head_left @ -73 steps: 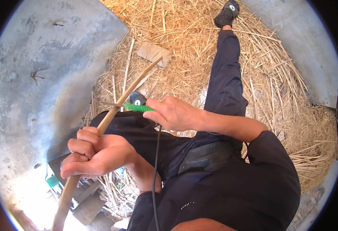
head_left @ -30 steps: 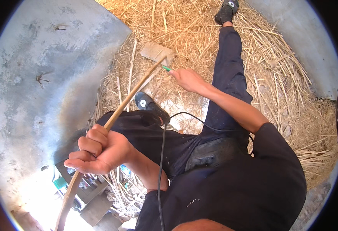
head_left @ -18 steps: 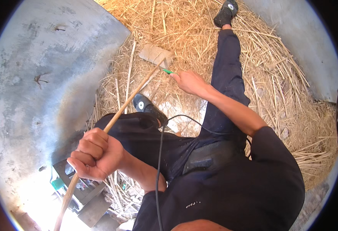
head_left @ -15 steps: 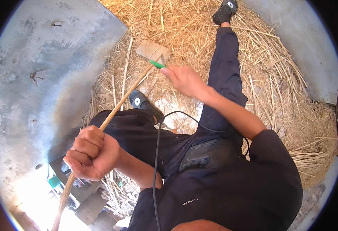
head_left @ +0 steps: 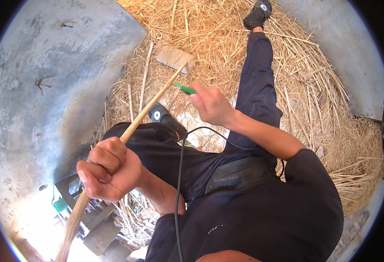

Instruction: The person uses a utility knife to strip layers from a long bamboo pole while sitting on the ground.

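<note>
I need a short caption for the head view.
Seated on straw, left hand grips a stick, right hand holds a green tool at its tip.

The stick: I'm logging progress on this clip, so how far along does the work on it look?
Done: the far end of the wooden stick already tapers to a point. In hand: the left hand grips the stick's middle, braced over the knee, while the right hand holds a green-handled tool beside the tip; its working end is too small to make out. Left: cannot tell how much shaping remains; straw hides any shavings.

Block [head_left: 175, 58] on straw [head_left: 314, 100], beyond stick [head_left: 150, 109]
</note>
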A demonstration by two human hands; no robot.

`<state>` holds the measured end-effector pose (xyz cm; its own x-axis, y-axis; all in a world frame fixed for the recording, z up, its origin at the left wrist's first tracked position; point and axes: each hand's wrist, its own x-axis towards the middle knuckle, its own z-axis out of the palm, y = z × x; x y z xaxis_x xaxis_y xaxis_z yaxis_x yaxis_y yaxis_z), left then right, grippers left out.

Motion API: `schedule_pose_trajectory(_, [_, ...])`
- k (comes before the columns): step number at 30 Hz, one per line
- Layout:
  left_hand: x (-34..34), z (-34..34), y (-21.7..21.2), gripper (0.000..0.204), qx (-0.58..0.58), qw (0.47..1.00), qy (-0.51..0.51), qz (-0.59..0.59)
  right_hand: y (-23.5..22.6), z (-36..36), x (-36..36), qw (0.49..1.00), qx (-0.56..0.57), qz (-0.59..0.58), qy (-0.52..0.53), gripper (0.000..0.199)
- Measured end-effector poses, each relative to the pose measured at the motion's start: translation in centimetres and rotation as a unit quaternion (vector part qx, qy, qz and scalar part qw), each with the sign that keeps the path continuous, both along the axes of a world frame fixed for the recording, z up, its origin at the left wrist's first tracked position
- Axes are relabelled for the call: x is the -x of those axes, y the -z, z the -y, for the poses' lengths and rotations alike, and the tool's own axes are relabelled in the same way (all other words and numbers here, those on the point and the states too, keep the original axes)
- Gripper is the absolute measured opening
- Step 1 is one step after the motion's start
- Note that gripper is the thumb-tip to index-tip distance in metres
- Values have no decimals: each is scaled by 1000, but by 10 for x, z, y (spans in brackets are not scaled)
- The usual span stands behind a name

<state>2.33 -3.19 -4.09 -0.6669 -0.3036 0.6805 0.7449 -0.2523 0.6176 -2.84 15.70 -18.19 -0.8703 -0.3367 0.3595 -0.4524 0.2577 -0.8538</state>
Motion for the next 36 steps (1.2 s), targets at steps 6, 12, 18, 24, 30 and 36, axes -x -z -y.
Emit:
schedule_pose_trajectory(6, [2, -8, -1, 39, -3, 1000, -25, 19, 10, 13, 11, 973, -213, 87, 16, 21])
schedule_pose_trajectory(12, [0, -17, -1, 39, 8, 1000, -5, 11, -6, 14, -9, 994, -112, -3, -4, 28])
schedule_pose_trajectory(18, [-1, -19, -3, 39, -13, 999, -38, 33, -30, 17, 9, 968, -204, 144, -4, 28])
schedule_pose_trajectory(24, [1, -20, -4, 39, -4, 999, -30, 28, -17, 12, -4, 994, -82, -67, 13, 28])
schedule_pose_trajectory(30, [1, -24, -1, 39, -23, 997, -64, 30, -8, 10, 10, 979, -180, 83, 52, 31])
schedule_pose_trajectory(36, [-1, -21, -3, 39, -26, 997, -63, 36, -24, 14, -1, 995, -71, -69, 18, 30])
